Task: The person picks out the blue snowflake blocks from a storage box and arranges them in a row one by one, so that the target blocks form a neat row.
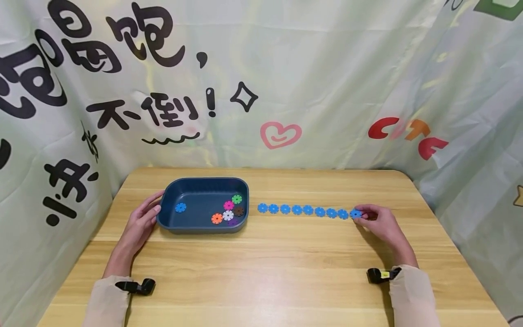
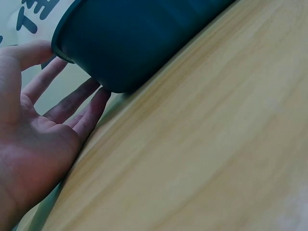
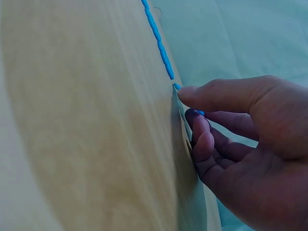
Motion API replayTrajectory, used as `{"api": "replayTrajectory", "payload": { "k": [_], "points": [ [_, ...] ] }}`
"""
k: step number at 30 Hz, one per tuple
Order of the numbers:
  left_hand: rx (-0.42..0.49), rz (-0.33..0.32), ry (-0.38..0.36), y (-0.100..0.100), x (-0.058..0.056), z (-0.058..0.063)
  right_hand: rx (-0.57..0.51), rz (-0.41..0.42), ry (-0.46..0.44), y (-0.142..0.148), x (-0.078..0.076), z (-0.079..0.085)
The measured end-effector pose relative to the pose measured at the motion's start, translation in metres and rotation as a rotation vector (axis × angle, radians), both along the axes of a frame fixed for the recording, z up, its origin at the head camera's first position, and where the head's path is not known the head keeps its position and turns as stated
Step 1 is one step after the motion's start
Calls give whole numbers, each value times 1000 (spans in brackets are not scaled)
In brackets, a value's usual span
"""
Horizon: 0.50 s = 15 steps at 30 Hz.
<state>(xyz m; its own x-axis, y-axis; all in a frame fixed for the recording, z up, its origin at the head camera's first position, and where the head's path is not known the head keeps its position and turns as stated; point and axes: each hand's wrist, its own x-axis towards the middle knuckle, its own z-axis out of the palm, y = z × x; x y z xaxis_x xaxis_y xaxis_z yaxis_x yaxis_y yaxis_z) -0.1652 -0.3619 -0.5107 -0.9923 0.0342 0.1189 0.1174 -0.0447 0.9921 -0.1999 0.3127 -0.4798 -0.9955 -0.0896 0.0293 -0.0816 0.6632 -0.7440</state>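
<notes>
My left hand (image 1: 140,222) rests against the left end of a dark blue plastic basin (image 1: 196,230); its thumb is at the rim and the spread fingers (image 2: 72,101) touch the outer wall. Inside, a blue snowflake disc (image 1: 180,207) lies apart at the left. At the far right, my right hand (image 1: 380,222) pinches another blue snowflake disc (image 1: 356,213) between thumb and fingers; that disc is mostly hidden in the right wrist view. Just left of it, a row of several blue snowflake discs (image 1: 308,210) stretches toward the basin.
Orange (image 1: 217,219), white (image 1: 228,215), pink (image 1: 229,205), green (image 1: 237,199), brown (image 1: 239,211) and purple (image 1: 233,222) discs gather at the basin's right side. A wooden table (image 1: 253,281) carries everything, with a printed curtain (image 1: 327,81) behind it.
</notes>
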Motion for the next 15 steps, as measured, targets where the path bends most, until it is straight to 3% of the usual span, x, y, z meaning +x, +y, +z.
{"api": "replayTrajectory", "payload": {
  "k": [15],
  "points": [
    [-9, -1, -4, -1, 1, -1, 17, -22, -45, -1, -1, -1]
  ]
}}
